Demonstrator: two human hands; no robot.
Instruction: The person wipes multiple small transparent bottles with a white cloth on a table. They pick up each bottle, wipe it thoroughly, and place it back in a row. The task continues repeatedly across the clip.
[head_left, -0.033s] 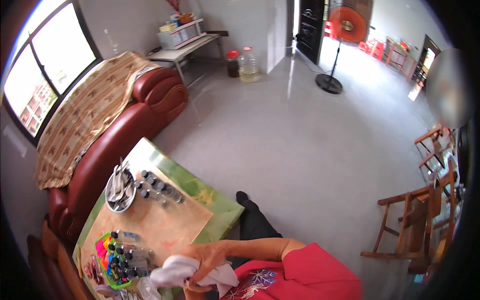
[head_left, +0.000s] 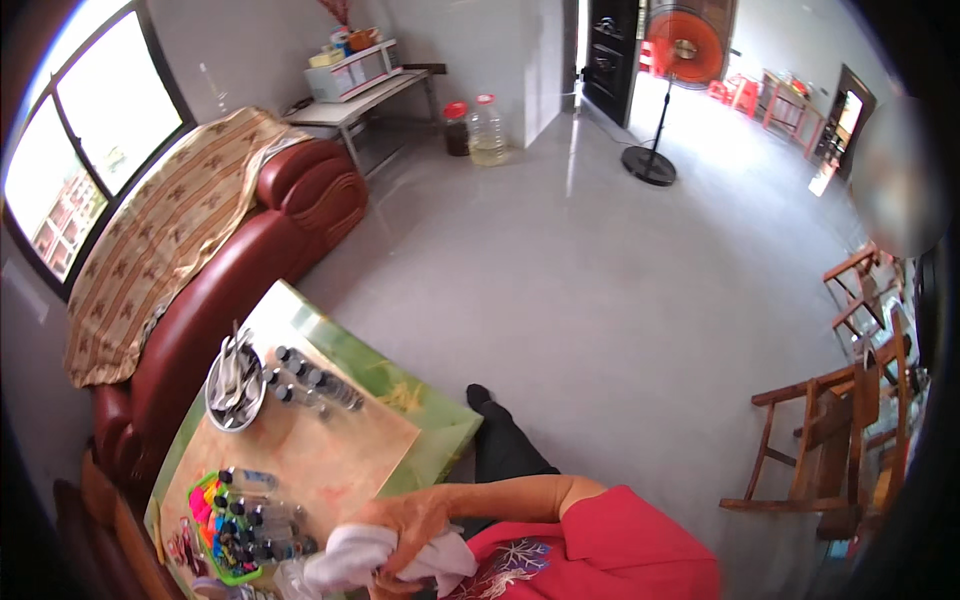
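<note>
At the table's near edge, my right hand (head_left: 412,522) is closed around a bunched white cloth (head_left: 350,562), its fingers curled over the top. Below it my left hand (head_left: 388,584) shows only in part, closed against the underside of the same cloth. Whether anything is wrapped inside is hidden. Right beside the cloth's left end is a clear, plastic-looking thing (head_left: 292,578), partly covered. Several clear bottles with black caps (head_left: 262,515) lie next to a green basket (head_left: 232,576) of colourful small items.
On the table (head_left: 440,425), a metal bowl (head_left: 238,424) holds white and metal utensils beside more black-capped bottles (head_left: 318,382). A red-brown sofa (head_left: 225,285) runs along the left. Wooden chairs (head_left: 830,430) stand at right, a standing fan (head_left: 655,165) farther off.
The whole view has shifted slightly. The white cloth and my hands have moved a little; both hands keep their hold.
</note>
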